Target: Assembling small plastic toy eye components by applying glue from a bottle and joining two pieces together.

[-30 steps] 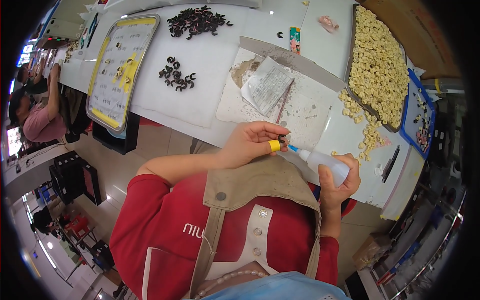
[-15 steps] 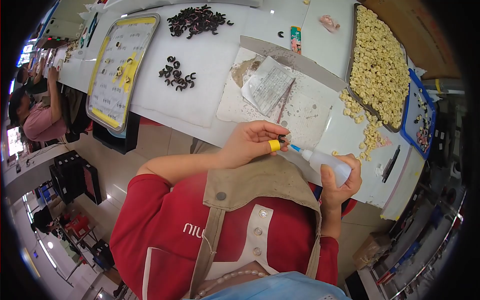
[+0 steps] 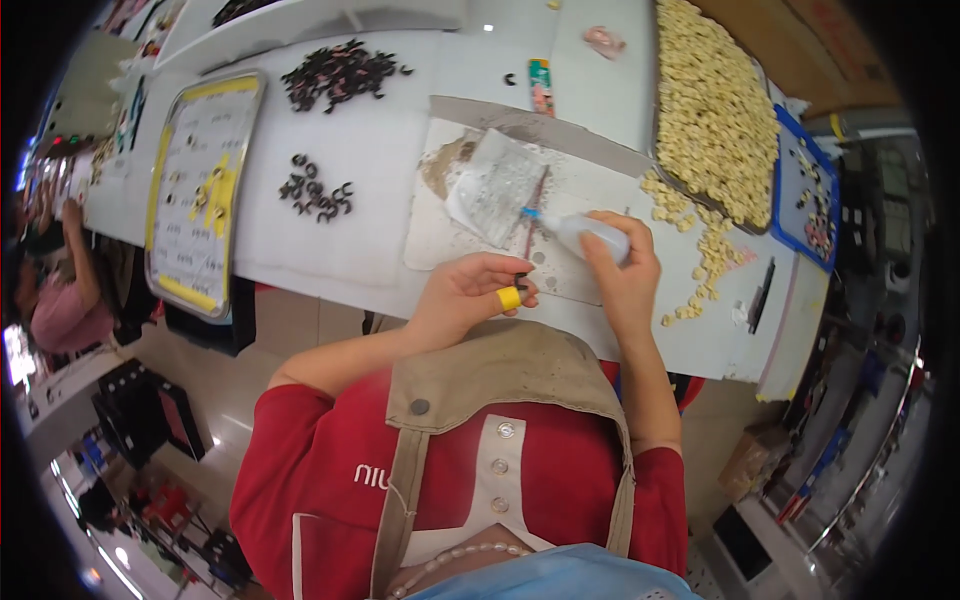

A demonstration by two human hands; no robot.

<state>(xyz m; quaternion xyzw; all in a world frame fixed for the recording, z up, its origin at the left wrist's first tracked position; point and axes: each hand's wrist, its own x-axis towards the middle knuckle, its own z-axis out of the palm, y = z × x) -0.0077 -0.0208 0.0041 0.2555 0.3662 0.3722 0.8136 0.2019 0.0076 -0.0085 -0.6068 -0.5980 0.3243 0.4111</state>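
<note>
Close to my apron at the table's front edge, my left hand (image 3: pixel 470 295) is closed, pinching a small black curved piece (image 3: pixel 520 281) between thumb and fingertips. Yellow tape wraps one of its digits. My right hand (image 3: pixel 628 268) grips a translucent squeeze bottle (image 3: pixel 610 240) with a blue nozzle. The bottle is tilted, its tip over the white board beyond my left hand and apart from the black piece. Under the nozzle lie a stained white board (image 3: pixel 425 215) and a plastic-covered paper (image 3: pixel 500 185).
Black curved pieces form a large pile (image 3: pixel 340 75) and a smaller one (image 3: pixel 316 190) at left. Beside them lies a yellow-edged tray (image 3: pixel 240 140). At right are a tray heaped with cream-coloured pieces (image 3: pixel 710 120), a blue tray (image 3: pixel 790 230) and a black pen-like tool (image 3: pixel 762 295). Another person (image 3: pixel 70 300) sits far left.
My right hand has drawn the bottle's nozzle away from the black piece, moving it farther over the board. My left hand keeps its pinch on the piece. The whole view has shifted slightly.
</note>
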